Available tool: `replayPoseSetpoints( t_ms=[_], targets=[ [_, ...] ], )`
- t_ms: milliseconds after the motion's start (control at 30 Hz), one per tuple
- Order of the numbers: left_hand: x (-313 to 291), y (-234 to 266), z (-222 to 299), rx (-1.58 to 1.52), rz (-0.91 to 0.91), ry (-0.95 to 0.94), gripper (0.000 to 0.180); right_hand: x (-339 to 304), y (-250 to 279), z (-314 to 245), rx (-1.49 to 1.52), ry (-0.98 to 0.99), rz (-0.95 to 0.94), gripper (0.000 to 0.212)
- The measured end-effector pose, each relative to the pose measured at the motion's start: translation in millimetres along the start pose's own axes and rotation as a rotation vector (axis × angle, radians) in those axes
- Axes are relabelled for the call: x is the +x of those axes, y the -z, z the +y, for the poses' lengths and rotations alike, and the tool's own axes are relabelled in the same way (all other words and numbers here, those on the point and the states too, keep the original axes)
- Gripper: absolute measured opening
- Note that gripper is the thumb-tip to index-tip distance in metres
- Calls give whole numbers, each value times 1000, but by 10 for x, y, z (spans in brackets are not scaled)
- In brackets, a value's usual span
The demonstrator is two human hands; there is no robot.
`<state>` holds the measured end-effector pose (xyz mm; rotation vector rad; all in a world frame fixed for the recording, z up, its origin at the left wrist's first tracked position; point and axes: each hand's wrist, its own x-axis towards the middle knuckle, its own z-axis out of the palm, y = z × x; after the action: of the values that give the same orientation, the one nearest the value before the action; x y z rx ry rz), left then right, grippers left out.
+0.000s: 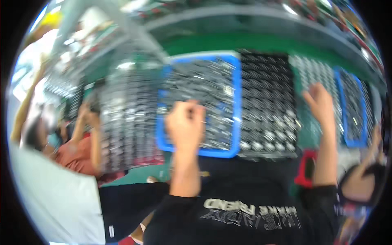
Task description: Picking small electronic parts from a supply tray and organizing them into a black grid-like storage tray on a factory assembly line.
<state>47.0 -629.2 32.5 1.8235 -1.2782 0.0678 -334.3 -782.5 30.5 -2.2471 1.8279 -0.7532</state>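
Note:
My left hand (185, 124) is over a blue-rimmed tray (235, 122) filled with many small grey and silvery parts (196, 81). Its thumb and fingers curl together in a pinch; whatever may be between them is too blurred to make out. To the right, my right hand (320, 104) hangs above the green table beside a black compartment tray (267, 98). Motion smears its fingers, so their grip does not show. Rows of shiny pieces sit in the black tray, mostly toward its near end.
Clear compartment trays stand to the left (130, 114) and the right (314, 67). A second blue-rimmed tray (356, 143) is farther right. Co-workers sit on both sides; a person in white and black (53, 192) is close at my left. A grey rail (245, 20) runs behind the green table (200, 44).

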Motion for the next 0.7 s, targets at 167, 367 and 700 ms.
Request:
replayPoseSetpoints(
  t_ms=[167, 367, 700],
  targets=[
    [-58, 79, 111, -388, -67, 120, 20, 92, -209, 276, 87, -142, -99, 19],
    [-55, 166, -5, -1023, -183, 339, 12, 75, -267, 438, 260, 111, 32, 7],
    [-4, 163, 182, -1585, -448, 355, 49, -7, 43, 131, 353, -11, -162, 13]
  ],
)
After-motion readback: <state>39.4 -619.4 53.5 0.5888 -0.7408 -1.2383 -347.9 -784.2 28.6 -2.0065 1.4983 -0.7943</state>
